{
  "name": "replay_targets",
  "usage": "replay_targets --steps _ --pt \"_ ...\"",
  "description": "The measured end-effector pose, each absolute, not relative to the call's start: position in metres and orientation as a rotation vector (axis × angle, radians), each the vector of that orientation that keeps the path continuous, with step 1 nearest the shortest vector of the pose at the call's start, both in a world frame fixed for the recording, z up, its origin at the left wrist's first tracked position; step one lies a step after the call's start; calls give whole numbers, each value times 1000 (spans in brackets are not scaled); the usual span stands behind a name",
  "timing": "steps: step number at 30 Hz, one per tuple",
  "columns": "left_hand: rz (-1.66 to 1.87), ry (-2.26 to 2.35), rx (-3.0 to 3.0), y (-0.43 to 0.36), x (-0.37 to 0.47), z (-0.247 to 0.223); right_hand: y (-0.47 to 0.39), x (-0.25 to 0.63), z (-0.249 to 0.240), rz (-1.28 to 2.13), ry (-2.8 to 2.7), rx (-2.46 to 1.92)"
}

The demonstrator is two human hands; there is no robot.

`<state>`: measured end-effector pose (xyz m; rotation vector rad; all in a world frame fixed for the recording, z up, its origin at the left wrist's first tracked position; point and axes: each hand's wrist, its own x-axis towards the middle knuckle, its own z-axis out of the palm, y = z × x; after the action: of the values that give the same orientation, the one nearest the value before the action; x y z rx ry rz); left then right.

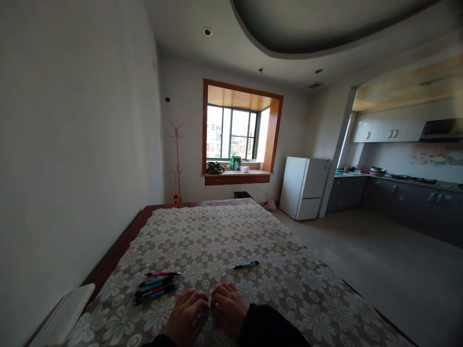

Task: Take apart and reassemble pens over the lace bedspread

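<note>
Your left hand (187,314) and right hand (228,308) rest curled, touching, on the flowered tablecloth (275,289), grasping nothing visible; pens (156,287) lie just left, one pen (245,264) ahead.

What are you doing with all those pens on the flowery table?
A person sits at a table covered by a white lace cloth with a flower pattern. The left hand and right hand rest together on the cloth at the near edge, fingers curled; whether they hold anything cannot be told. A small bunch of red, blue and dark pens lies just left of the hands. One teal and black pen lies alone farther out. A flat white board sits at the left edge.
</note>
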<state>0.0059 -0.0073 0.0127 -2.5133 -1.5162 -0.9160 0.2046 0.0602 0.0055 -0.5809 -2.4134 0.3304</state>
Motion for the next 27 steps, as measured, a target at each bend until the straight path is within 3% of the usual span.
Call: replay_targets --steps 14,27 --pt "-1322 -1658 -2376 -10 7 5 50 200 15 475 -2225 -486" --pt "-1218 -1560 -2390 -11 6 9 51 201 15 482 -2125 -434"
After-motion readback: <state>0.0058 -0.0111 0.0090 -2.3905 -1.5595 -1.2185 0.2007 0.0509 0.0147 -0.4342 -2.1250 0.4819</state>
